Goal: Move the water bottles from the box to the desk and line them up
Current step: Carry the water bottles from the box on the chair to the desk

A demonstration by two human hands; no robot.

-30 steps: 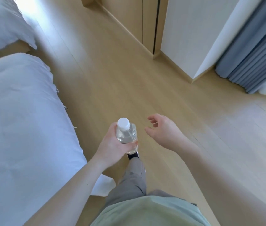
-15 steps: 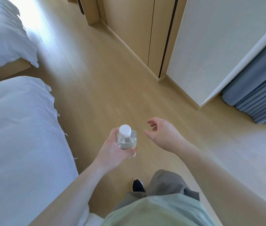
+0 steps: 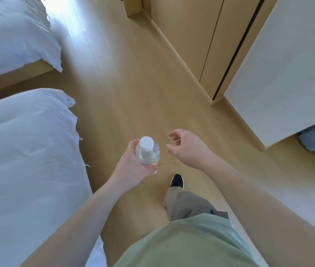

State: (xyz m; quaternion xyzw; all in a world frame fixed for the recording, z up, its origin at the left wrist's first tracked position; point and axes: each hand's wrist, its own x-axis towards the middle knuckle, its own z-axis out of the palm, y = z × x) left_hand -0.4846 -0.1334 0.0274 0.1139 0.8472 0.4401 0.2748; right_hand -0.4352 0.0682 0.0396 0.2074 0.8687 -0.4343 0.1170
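Gripping a water bottle (image 3: 147, 154) round its body, left hand (image 3: 133, 166) keeps it upright, white cap toward the camera, long axis vertical. Right hand (image 3: 186, 148) just beside, empty, fingers loosely curled. White bed (image 3: 27, 160) left of the hand; shoe (image 3: 177, 181) on wood floor (image 3: 143, 83) below.

text: none legible | water bottle (image 3: 148, 154): no readable label | signs: none
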